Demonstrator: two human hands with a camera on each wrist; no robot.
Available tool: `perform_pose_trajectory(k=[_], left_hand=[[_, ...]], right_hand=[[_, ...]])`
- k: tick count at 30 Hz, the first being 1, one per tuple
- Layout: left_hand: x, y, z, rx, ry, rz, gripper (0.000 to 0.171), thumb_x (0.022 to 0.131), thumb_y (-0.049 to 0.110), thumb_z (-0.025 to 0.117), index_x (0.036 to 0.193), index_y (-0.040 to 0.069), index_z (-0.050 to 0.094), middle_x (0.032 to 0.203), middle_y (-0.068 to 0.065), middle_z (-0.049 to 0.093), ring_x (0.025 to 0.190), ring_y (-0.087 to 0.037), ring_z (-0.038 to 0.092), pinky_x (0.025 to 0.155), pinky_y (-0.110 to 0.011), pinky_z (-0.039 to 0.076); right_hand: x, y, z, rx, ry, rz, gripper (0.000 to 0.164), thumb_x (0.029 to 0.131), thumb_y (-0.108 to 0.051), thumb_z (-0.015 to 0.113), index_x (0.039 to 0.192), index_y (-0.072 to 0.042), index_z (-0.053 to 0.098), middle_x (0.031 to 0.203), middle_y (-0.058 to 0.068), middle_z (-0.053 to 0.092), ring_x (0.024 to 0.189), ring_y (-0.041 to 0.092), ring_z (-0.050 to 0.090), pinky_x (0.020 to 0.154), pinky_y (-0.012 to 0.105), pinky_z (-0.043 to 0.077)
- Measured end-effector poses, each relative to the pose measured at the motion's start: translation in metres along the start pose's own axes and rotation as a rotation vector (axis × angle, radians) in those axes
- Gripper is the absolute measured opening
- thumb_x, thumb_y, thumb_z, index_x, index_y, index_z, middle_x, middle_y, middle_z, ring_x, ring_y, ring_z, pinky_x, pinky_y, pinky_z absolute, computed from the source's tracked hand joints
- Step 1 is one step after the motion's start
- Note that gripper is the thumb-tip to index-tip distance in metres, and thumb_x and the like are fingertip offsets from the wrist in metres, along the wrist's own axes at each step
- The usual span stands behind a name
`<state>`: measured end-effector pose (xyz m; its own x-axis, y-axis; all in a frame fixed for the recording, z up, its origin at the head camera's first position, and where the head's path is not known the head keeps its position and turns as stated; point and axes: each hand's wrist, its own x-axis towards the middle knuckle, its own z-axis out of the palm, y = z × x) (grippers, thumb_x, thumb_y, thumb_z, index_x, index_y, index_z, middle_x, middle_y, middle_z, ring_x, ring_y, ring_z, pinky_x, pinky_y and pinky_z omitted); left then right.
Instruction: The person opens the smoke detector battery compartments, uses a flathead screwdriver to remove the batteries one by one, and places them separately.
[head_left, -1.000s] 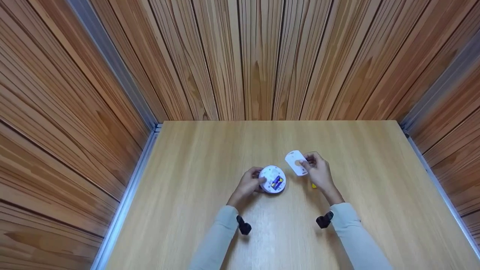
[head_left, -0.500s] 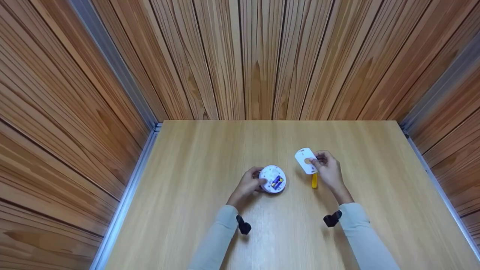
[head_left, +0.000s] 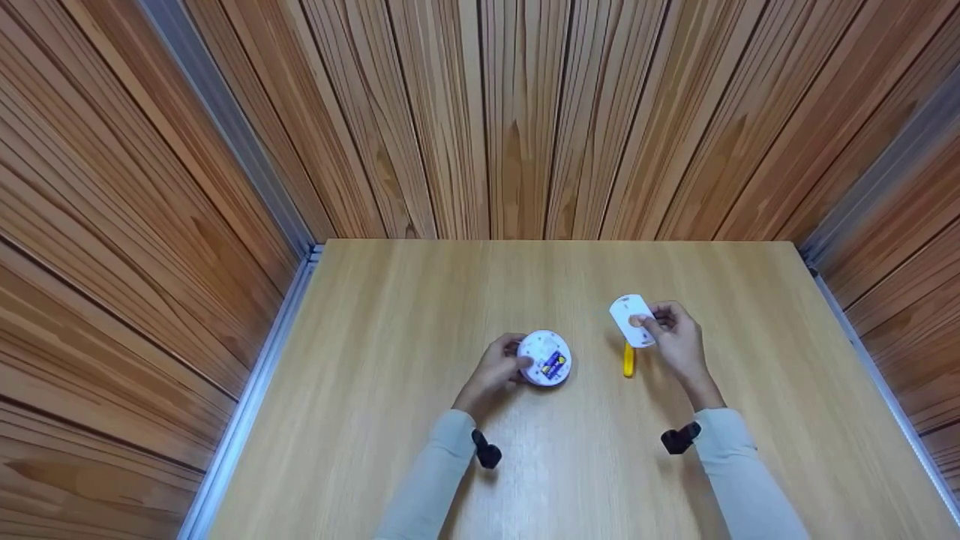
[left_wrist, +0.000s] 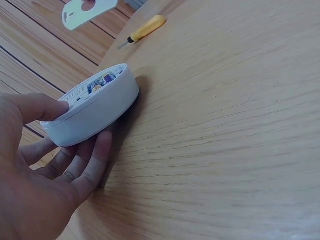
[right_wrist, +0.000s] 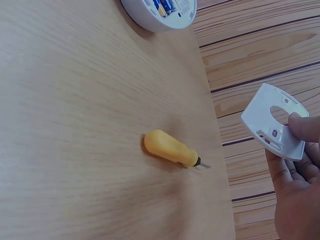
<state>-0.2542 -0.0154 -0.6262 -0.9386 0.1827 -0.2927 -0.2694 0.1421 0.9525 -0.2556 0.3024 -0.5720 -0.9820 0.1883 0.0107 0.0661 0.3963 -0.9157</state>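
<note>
My left hand [head_left: 495,366] grips a round white device [head_left: 540,345] that looks like a smoke alarm, thumb on its top rim and fingers underneath. In the left wrist view the device [left_wrist: 97,115] is held tilted near the tabletop; whether its far edge touches is unclear. Blue-and-yellow batteries [head_left: 553,365] sit in its upturned face. With thumb and fingers, my right hand [head_left: 681,345] pinches a flat white mounting plate [head_left: 625,308] above the table. The right wrist view shows the plate [right_wrist: 259,113] with a large round hole and slots, apart from the device.
A screwdriver [right_wrist: 167,147] with a yellow handle and short metal shaft lies on the wooden table [head_left: 390,337], below the plate. Wood-panelled walls [head_left: 517,120] stand behind and at both sides, with a metal rail [head_left: 247,405] along the left table edge.
My right hand has moved to the right with the mounting plate, away from the device, uncovering more of the screwdriver. The left hand and the device have stayed in place.
</note>
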Motion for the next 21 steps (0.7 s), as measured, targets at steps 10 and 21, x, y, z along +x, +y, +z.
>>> perform_pose_trajectory(k=[10,21], left_hand=[[0.000,-0.001,-0.002,-0.007,-0.010,-0.024,0.050,0.095,0.006,0.069,0.145,0.008,0.059,0.129,-0.012,0.062,0.107,-0.022,0.066,0.082,-0.031,0.061],[0.000,0.001,-0.001,0.026,-0.010,-0.020,0.048,0.097,0.007,0.069,0.144,0.008,0.060,0.131,-0.013,0.061,0.108,-0.023,0.065,0.083,-0.033,0.062]], right_hand=[[0.000,0.004,-0.015,-0.005,0.015,0.041,0.037,0.109,-0.021,0.063,0.137,0.001,0.055,0.129,0.014,0.060,0.112,0.019,0.053,0.085,0.009,0.046],[0.003,0.015,-0.030,-0.028,0.101,-0.004,0.033,0.106,-0.017,0.066,0.130,0.005,0.059,0.121,0.012,0.063,0.101,0.008,0.055,0.082,0.010,0.045]])
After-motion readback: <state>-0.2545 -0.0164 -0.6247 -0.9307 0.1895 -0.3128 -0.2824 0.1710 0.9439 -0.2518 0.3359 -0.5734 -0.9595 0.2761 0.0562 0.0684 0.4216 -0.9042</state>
